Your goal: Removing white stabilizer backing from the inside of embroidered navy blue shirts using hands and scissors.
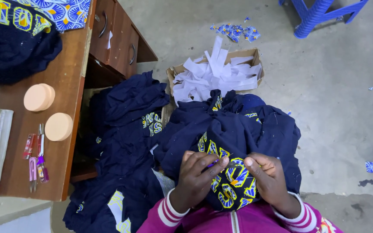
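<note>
The left hand [195, 179] pinches a small purple tool [214, 163] and the right hand [266, 174] grips the navy garment [234, 138] on the lap. Working so close, the tip could snag fabric or nick a finger.

Light's soft and even, daylight-like, no hard glare anywhere. Concrete floor [333, 99] reads bright grey, a bit washed toward top right. Navy garment [238, 129] on the lap goes very dark, folds nearly lost in shadow, only the yellow-blue lettering pops. Deep shadow under the wooden desk [61, 73], esp. the gap below the drawers [117, 39]. Paper strips in the cardboard box [214, 75] close to blown-out white. Wide-angle bend at edges: desk lines curve. Centre sharp; left hand [195, 179] and right hand [268, 177] slightly soft.
</note>
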